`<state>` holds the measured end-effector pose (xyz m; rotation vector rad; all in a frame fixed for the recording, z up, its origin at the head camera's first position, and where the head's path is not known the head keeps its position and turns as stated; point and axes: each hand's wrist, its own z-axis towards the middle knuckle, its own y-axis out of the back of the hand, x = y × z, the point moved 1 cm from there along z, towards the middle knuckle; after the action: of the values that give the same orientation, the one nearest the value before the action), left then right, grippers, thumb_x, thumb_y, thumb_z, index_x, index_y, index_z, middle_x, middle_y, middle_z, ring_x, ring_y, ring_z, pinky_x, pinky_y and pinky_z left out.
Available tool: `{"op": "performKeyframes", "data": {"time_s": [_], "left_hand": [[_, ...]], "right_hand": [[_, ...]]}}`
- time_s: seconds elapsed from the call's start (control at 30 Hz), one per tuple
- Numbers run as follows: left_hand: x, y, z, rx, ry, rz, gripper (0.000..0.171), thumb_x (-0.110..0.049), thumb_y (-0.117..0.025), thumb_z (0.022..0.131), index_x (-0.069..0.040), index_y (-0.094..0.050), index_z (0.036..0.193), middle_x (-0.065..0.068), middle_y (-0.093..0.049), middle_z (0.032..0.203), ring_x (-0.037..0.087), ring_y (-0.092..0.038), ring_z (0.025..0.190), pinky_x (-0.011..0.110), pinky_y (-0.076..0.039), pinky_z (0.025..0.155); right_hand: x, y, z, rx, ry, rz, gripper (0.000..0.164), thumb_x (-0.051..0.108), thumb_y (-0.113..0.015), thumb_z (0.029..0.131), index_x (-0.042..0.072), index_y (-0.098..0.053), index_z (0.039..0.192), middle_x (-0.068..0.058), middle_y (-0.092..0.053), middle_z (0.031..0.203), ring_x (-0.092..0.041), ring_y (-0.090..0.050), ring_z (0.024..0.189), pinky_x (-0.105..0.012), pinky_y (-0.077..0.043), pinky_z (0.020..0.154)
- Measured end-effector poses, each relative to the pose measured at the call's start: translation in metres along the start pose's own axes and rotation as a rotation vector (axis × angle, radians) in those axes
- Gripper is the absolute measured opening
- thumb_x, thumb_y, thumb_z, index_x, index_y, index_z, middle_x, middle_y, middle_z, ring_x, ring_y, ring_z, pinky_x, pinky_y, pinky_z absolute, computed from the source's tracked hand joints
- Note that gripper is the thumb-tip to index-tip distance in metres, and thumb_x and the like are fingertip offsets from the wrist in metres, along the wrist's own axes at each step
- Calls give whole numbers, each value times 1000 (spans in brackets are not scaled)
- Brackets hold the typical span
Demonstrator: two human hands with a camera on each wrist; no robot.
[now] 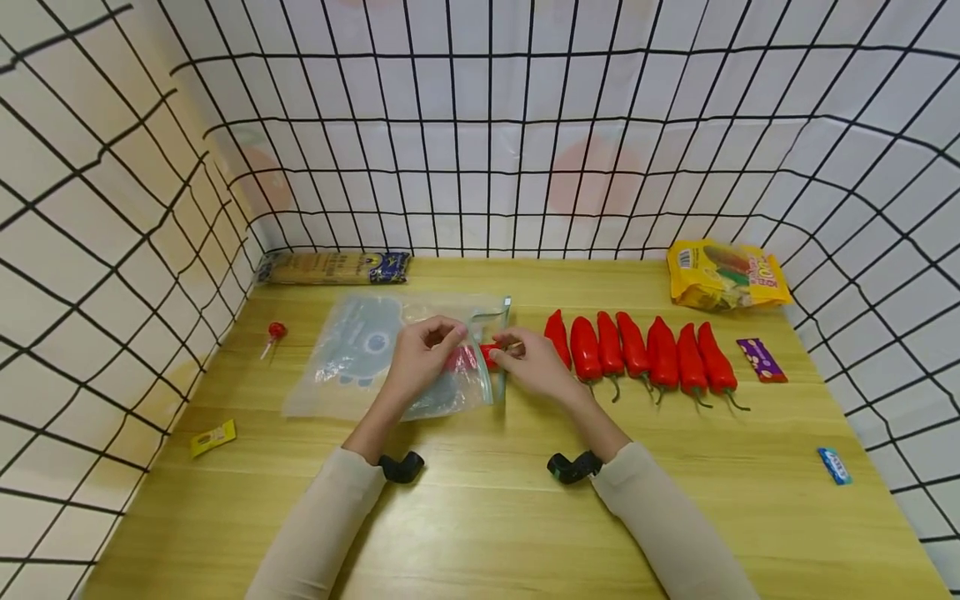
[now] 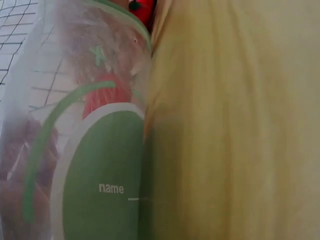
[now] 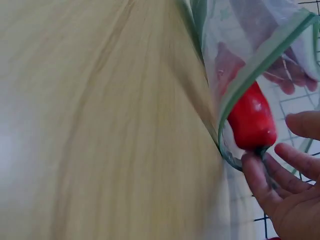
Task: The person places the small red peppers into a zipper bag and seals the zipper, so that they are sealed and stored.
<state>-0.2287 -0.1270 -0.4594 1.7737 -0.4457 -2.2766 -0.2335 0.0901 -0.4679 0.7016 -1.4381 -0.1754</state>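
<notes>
A clear zip bag (image 1: pixel 318 383) with a printed pattern lies on the table, its green-edged mouth facing right. My left hand (image 1: pixel 422 354) pinches the upper layer near that mouth, which stands raised. At the opening, my right hand (image 1: pixel 534 365) holds a red chili pepper (image 3: pixel 253 120) by its stem end. The pepper's tip is inside the bag, and its stem end sticks out among my right fingers (image 3: pixel 260 182). Through the plastic in the left wrist view the pepper (image 2: pixel 107 95) shows blurred. Several more red chili peppers (image 1: pixel 632 343) lie in a row right of my right hand.
Noodles in a long pack (image 1: pixel 330 268) lie at the back left, a yellow bag (image 1: pixel 726 275) at the back right. A lollipop (image 1: pixel 277 331) and yellow packet (image 1: pixel 213 438) are left; a purple packet (image 1: pixel 762 360) and blue packet (image 1: pixel 834 466) right. Black wire grid (image 1: pixel 490 125) surrounds the table.
</notes>
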Motion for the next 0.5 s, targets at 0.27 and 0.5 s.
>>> {"op": "performKeyframes", "data": {"time_s": [0.27,0.5], "left_hand": [[3,-6,0,-9,21,-70,27,-44,-61,93,-19,-68,101,1,-68,90,17,-58,75,24,-50,63],[2,-6,0,-2,15,-119,25,-39,-61,94,-15,-65,102,3,-70,97,16,-64,87,22,-53,77]], "right_hand": [[6,23,-28,-63,-3,124,38,32,-55,100,13,-53,133,-9,-57,136,-25,-55,125,-46,-45,105],[10,33,-43,-75,-68,134,41,42,-46,102,19,-50,136,-11,-56,136,-27,-56,122,-48,-44,103]]}}
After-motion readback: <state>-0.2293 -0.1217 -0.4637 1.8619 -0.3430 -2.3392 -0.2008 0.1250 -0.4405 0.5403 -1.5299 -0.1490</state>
